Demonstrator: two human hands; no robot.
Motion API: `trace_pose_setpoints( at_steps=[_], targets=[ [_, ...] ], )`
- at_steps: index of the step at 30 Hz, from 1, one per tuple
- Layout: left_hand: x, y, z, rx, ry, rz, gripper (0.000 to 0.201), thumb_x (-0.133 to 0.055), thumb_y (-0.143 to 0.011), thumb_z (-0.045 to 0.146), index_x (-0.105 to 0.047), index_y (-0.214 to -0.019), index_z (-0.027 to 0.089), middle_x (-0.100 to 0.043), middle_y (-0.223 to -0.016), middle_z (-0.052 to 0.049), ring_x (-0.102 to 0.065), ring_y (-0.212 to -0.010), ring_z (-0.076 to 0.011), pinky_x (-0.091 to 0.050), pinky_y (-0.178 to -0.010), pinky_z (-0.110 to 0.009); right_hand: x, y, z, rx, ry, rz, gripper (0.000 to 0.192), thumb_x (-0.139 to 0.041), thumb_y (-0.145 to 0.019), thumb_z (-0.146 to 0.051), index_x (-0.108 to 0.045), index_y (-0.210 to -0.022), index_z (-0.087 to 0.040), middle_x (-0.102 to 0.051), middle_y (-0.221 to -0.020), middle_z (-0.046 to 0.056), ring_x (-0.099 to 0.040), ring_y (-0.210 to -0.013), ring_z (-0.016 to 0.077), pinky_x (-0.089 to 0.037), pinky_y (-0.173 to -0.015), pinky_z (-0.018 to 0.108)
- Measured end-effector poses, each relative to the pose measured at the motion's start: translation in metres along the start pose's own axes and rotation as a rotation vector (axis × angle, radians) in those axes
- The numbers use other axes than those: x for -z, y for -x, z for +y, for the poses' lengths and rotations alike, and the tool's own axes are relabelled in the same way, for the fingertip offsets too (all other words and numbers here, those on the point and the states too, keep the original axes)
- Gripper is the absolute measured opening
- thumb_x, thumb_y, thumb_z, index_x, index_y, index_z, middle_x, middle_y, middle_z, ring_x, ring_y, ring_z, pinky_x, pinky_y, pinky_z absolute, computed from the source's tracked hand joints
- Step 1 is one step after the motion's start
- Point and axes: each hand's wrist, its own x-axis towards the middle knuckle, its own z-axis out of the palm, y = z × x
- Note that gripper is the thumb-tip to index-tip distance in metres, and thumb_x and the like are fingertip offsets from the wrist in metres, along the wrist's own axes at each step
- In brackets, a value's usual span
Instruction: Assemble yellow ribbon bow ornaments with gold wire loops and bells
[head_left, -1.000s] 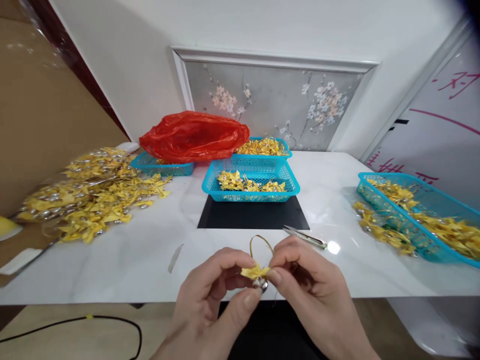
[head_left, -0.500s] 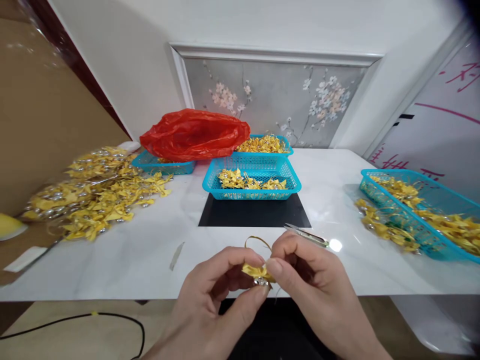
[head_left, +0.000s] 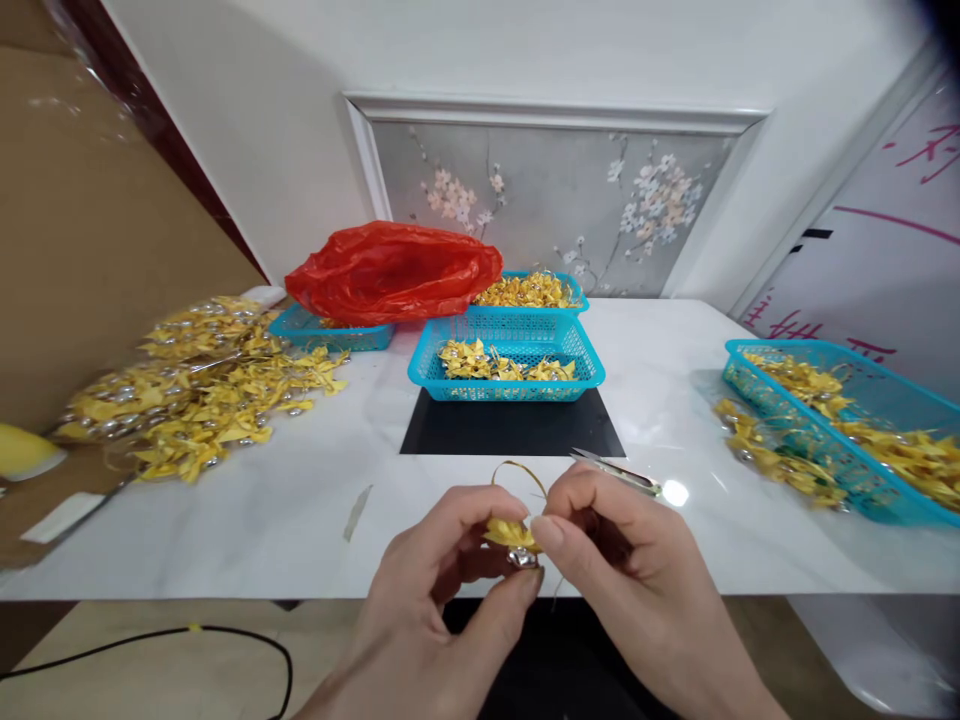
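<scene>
A small yellow bow ornament (head_left: 508,532) with a silver bell under it and a gold loop of cord above is pinched between my two hands at the table's near edge. My left hand (head_left: 442,600) grips it from the left with thumb and forefinger. My right hand (head_left: 622,580) pinches it from the right. Small silver snips (head_left: 619,472) lie on the white table (head_left: 300,500) just beyond my right hand.
A blue basket (head_left: 507,358) with yellow ornaments stands on a black mat (head_left: 512,435). Two more blue baskets and a red plastic bag (head_left: 394,270) are behind it. A loose pile of ornaments (head_left: 195,390) lies at left, another basket (head_left: 847,425) at right.
Both hands have kept hold of the ornament and turned it slightly, so the gold loop leans a bit. The view has shifted a little.
</scene>
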Motion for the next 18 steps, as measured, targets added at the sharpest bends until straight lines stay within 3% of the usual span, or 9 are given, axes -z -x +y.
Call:
trace_pose_setpoints(
  at_steps=[5, 7, 11, 14, 18],
  targets=[
    [-0.0019, 0.0059, -0.004, 0.081, -0.026, 0.038, 0.017, -0.069, -0.079, 0.02, -0.071, -0.093, 0.031, -0.07, -0.094, 0.001, -0.069, -0.08, -0.0144, -0.057, -0.076, -0.018, 0.0004, 0.0001, 0.0007, -0.013, -0.001, -0.011, 0.023, -0.059, -0.091, -0.029, -0.056, -0.07, -0.02, -0.052, -0.066, -0.003, -0.046, -0.056, 0.0091, -0.038, -0.049, 0.02],
    [-0.0014, 0.0067, -0.0065, 0.047, -0.021, 0.048, 0.021, -0.067, -0.081, 0.021, -0.071, -0.098, 0.032, -0.07, -0.099, 0.0, -0.069, -0.08, -0.0155, -0.058, -0.074, -0.021, 0.0008, -0.0001, 0.0002, -0.018, -0.008, -0.013, 0.023, -0.059, -0.091, -0.029, -0.056, -0.069, -0.02, -0.051, -0.066, -0.003, -0.046, -0.056, 0.0092, -0.037, -0.049, 0.02],
    [0.0033, 0.0036, -0.0082, -0.262, -0.211, 0.098, 0.038, -0.072, -0.074, 0.011, -0.07, -0.103, 0.036, -0.064, -0.113, -0.002, -0.066, -0.099, -0.0215, -0.058, -0.08, -0.027, 0.002, -0.0008, -0.0011, -0.032, 0.002, -0.012, 0.024, -0.059, -0.091, -0.031, -0.057, -0.07, -0.02, -0.052, -0.065, -0.003, -0.045, -0.056, 0.0097, -0.038, -0.049, 0.021],
    [0.0061, 0.0016, -0.0051, -0.533, -0.437, 0.168, 0.046, -0.079, -0.067, 0.005, -0.071, -0.099, 0.037, -0.064, -0.096, 0.001, -0.067, -0.084, -0.0178, -0.056, -0.077, -0.023, 0.0017, -0.0014, -0.0021, -0.034, -0.002, -0.005, 0.024, -0.058, -0.091, -0.03, -0.057, -0.07, -0.02, -0.055, -0.065, -0.002, -0.046, -0.055, 0.0098, -0.039, -0.049, 0.021],
    [0.0048, 0.0019, -0.0032, -0.619, -0.535, 0.161, 0.04, -0.075, -0.07, 0.001, -0.071, -0.093, 0.034, -0.071, -0.081, 0.004, -0.069, -0.07, -0.0151, -0.055, -0.07, -0.02, -0.0005, -0.0012, -0.0026, -0.012, 0.018, 0.014, 0.023, -0.058, -0.09, -0.028, -0.056, -0.068, -0.02, -0.052, -0.064, -0.003, -0.046, -0.055, 0.0092, -0.037, -0.049, 0.02]
  ],
)
